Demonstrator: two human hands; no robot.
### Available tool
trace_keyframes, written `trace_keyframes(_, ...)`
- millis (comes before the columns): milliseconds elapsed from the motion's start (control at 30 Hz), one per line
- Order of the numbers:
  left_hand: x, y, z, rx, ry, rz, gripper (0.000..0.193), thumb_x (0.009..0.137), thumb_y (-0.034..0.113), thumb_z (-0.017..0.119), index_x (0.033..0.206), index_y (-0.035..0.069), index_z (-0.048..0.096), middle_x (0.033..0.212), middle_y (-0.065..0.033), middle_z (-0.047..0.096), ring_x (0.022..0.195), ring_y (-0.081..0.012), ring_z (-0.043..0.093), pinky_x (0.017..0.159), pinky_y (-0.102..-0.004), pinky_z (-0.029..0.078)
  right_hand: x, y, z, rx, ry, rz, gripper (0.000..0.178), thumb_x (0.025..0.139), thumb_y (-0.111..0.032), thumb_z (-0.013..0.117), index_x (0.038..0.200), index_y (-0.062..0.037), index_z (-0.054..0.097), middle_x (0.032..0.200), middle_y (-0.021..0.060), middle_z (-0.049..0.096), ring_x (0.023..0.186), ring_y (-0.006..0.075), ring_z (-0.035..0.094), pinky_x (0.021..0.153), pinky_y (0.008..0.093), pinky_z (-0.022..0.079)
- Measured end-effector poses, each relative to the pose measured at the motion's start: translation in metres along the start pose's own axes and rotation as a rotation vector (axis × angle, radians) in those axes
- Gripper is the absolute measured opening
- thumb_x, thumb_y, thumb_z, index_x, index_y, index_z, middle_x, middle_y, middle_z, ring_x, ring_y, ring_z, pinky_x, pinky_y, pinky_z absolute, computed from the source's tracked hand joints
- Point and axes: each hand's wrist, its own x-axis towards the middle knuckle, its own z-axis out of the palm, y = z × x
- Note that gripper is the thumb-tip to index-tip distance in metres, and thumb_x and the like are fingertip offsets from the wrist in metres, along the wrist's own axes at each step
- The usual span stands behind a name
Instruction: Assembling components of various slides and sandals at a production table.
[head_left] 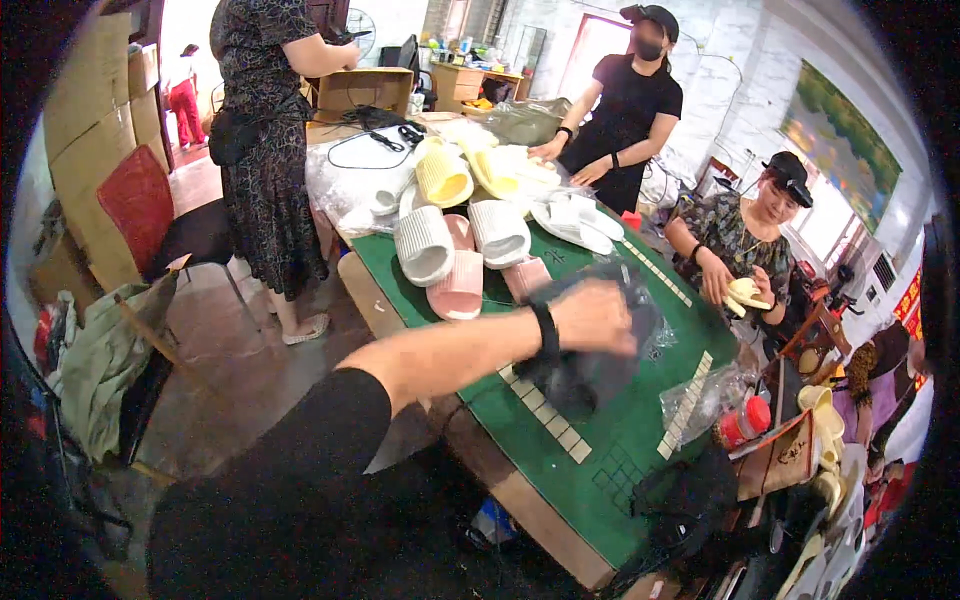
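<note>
My left hand (pixel 596 318), with a dark band at the wrist, reaches across the green table top (pixel 480 375). It is somewhat blurred, its fingers curled down on a dark grey, crumpled bundle (pixel 570 375), which may be cloth or a bag. Just beyond my wrist lies a heap of ribbed slide slippers: a white slipper (pixel 424 245), a pink slipper (pixel 458 287), another white slipper (pixel 499 234) and a yellow slipper (pixel 443 174). A second pink slipper (pixel 525 277) is partly hidden behind the bundle. My right hand is out of view.
Rows of pale tiles (pixel 548 415) mark the table. A clear plastic bag (pixel 708 395), a red-lidded jar (pixel 744 421) and a black cap (pixel 690 500) lie at the right. One person (pixel 640 110) leans at the far side; another person (pixel 742 240) holds a pale yellow slipper (pixel 745 294). A standing person (pixel 268 150) is at left.
</note>
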Motion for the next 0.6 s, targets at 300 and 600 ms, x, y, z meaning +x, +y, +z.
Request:
trace_keyframes(300,-0.040,-0.092,-0.050,0.363,0.037,-0.494,0.053,0.081,0.024,0.068,0.132,0.017,0.053,0.120,-0.0222,0.054,0.125,-0.0418,0.039,0.096,-0.0586,0.033,-0.019,0.025,0.026,-0.157,-0.081,0.206,0.041,0.100,-0.036,0.052,0.127,-0.0044,0.049,0.120,0.0205,0.058,0.102,0.0312,0.058,0.082,0.0430,0.049)
trace_keyframes(600,-0.124,0.058,-0.025,-0.679,-0.439,-0.125,0.057,0.082,0.032,0.072,0.134,0.015,0.053,0.113,-0.0185,0.054,0.115,-0.0383,0.046,0.098,-0.0488,0.039,-0.024,0.018,0.038,-0.711,-0.290,0.435,0.042,0.089,-0.026,0.058,0.117,0.0038,0.049,0.105,0.0170,0.058,0.100,0.0260,0.054,0.090,0.0355,0.044)
